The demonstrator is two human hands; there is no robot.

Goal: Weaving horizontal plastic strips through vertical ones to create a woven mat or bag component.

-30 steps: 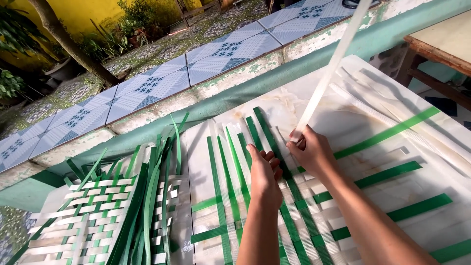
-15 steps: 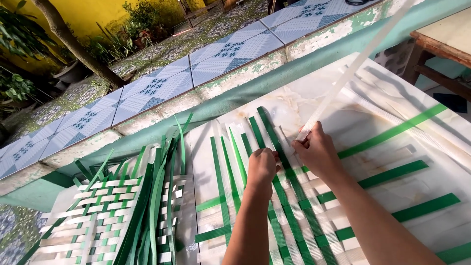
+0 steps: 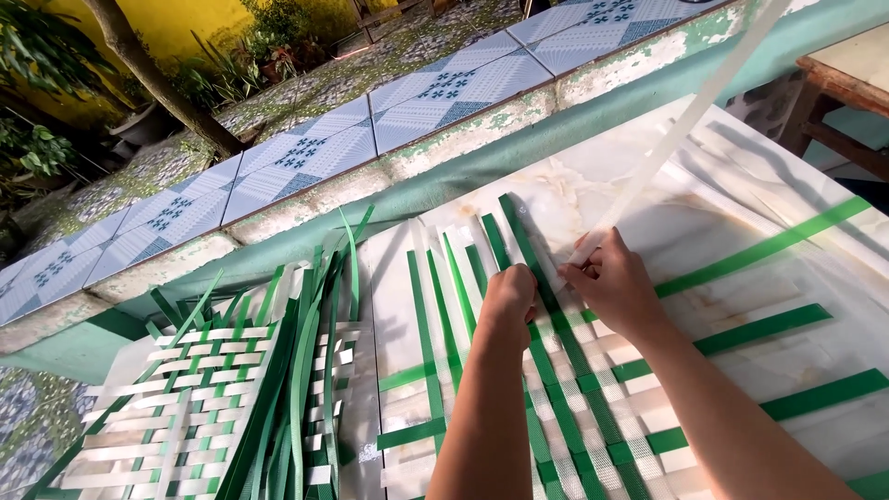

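My left hand [image 3: 511,298] fisted, pressing green strips [image 3: 556,370] flat on marble slab [image 3: 704,231]; right hand [image 3: 616,287] pinches long white strip [image 3: 676,139], raised for threading into weave

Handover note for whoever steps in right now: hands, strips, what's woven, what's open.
Left hand: closed, pressing on the green strips of the flat weave.
Right hand: pinching a long white strip that slants up and away.
Done: the near part by the wrists is interlaced green and white.
Left: far ends lie loose on the marble slab.
Beside: woven panel with loose green strips.
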